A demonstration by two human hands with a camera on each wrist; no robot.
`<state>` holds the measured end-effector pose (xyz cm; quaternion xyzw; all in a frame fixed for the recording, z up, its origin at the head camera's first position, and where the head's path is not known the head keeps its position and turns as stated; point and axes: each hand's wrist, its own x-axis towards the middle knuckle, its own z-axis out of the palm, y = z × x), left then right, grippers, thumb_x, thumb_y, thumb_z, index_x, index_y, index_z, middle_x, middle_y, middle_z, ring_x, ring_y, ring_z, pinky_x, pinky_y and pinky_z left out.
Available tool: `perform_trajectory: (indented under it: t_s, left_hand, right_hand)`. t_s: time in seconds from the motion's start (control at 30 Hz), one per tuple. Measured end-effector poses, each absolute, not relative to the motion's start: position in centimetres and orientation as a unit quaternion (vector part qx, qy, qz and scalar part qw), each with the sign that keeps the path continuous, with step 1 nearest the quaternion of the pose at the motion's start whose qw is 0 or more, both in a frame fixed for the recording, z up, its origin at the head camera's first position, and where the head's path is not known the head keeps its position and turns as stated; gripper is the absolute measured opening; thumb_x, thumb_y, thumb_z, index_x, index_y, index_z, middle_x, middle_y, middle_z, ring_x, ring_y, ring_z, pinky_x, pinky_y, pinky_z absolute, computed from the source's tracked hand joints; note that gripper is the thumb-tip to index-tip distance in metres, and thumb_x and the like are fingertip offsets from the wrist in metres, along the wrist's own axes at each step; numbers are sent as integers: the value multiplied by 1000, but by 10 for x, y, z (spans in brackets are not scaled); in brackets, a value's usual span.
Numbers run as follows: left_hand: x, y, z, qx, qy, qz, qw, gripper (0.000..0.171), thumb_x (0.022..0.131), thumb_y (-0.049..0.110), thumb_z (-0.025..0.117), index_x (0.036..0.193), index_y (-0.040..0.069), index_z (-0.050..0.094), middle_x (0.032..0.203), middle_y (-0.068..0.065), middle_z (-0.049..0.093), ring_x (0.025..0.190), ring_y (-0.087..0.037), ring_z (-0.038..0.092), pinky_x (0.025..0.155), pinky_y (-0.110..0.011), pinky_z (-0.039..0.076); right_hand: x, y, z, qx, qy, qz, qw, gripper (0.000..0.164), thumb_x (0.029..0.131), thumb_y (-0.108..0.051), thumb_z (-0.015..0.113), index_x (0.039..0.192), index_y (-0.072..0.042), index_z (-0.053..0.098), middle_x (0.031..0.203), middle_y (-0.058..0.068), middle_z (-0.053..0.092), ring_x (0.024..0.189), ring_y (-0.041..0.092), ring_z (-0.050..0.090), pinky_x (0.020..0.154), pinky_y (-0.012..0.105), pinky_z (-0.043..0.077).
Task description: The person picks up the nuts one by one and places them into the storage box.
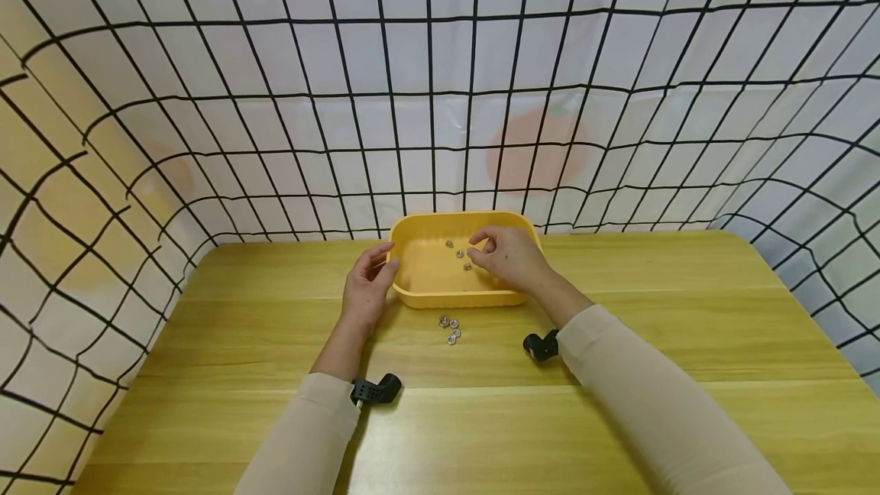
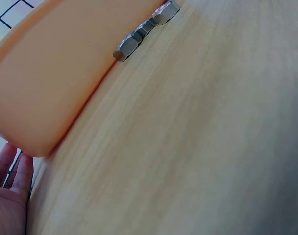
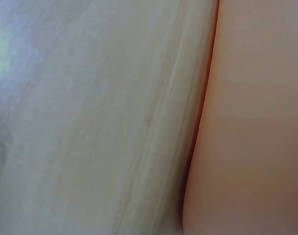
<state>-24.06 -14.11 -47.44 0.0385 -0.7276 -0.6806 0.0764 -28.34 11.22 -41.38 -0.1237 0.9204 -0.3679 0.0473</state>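
A yellow plastic basket stands on the wooden table, with several small metal nuts on its floor. My left hand is at the basket's left end, fingers loosely bent against the outer wall; the left wrist view shows its fingertips by the basket's corner. Over the right half of the basket hovers my right hand, thumb and index finger bent toward each other with a small gap, and nothing visible between them. In the right wrist view this hand is out of sight; only the basket wall and tabletop appear.
A small cluster of metal nuts lies on the table in front of the basket, close to its near wall. Black wire mesh rises behind the table and along both sides, with pale cloth behind it.
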Motion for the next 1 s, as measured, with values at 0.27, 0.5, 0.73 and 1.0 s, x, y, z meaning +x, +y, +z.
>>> perform_trajectory:
  t_s: [0.27,0.5,0.73,1.0]
  left_hand:
    - [-240,-140,-473,36,-726,-683,73,37,102,20,64,138,13,62,141,-14,55,134,-30,53,113,-46,44]
    - [-240,-139,-472,37,-726,-683,75,37,102,21,63,138,14,62,141,-13,56,134,-29,53,112,-45,44]
    - [-240,-140,-473,37,-723,-685,74,37,102,20,64,139,15,62,140,-13,56,133,-28,54,112,-44,45]
    - [-241,-141,-474,37,-725,-684,75,36,102,20,63,138,14,62,140,-13,55,132,-27,54,111,-43,45]
  right_hand:
    - [-281,115,-415,-159,895,-416,-32,30,97,-25,70,122,-8,71,77,1,69,55,16,50,52,25,41]
    - [-272,116,-407,-182,875,-444,-68,27,95,-23,72,118,-9,73,76,2,71,58,18,55,52,25,44]
    - [-256,112,-403,-196,862,-465,-44,24,93,-18,74,116,-11,73,74,2,71,55,18,52,48,23,41]
    - [-237,110,-402,-190,844,-501,-3,24,94,-21,74,116,-12,73,75,3,70,54,15,50,47,23,39]
